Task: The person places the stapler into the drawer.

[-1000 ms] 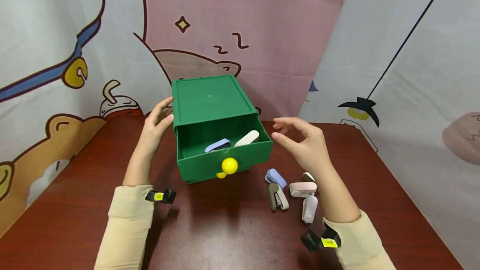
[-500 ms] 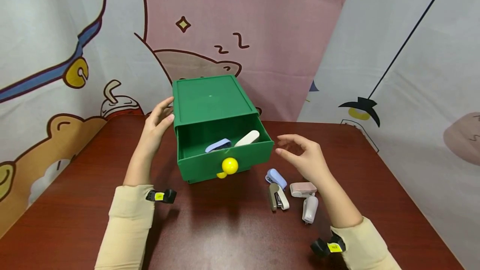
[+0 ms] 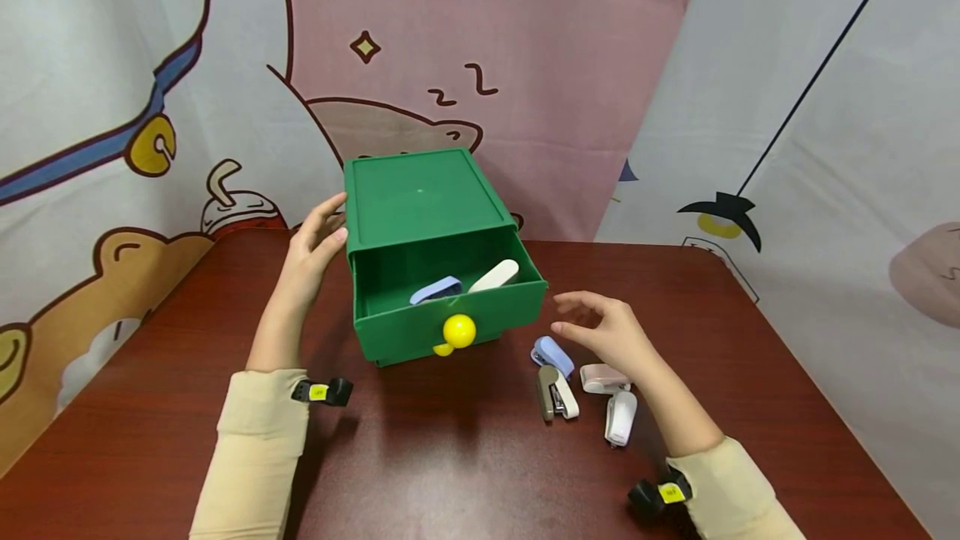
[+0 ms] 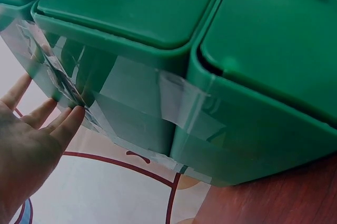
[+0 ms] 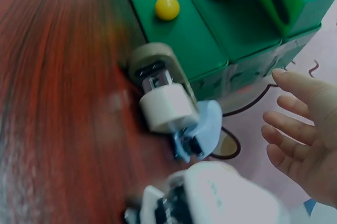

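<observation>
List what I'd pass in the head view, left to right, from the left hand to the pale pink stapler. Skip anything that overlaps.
Left hand → lavender-blue stapler in the open green drawer → white stapler in that drawer → blue stapler on the table → pale pink stapler.

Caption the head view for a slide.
Left hand at a green drawer unit, top drawer open; right hand near staplers.

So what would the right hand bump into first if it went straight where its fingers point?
Probably the front right corner of the open green drawer. In the head view, the right hand points that way. Depth is hard to judge, so it might pass in front.
</observation>
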